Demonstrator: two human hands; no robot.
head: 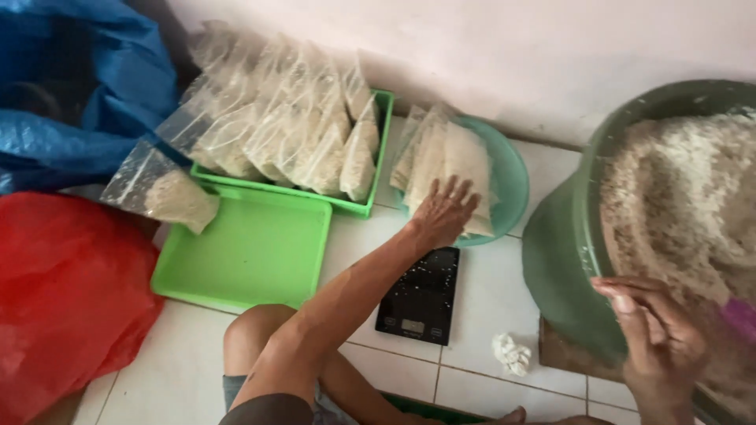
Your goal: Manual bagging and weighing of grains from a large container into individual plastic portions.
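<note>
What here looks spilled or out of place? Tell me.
White grains lie scattered on the black scale below the left hand. One filled bag has slid out of the packed green tray and lies tilted across the rim of the flat green tray. A crumpled white wad sits on the tiled floor.

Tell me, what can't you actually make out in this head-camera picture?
- The scale readout: too small to read.
- The right hand fingertips: partly cut off by the bottom edge and blurred; whether it grips anything is unclear.
- The big green tub: cropped by the right edge, so its full contents are hidden.
- The round bowl bottom: covered by filled bags and the left hand.
- Inside the blue sack: hidden by its own folds.
</note>
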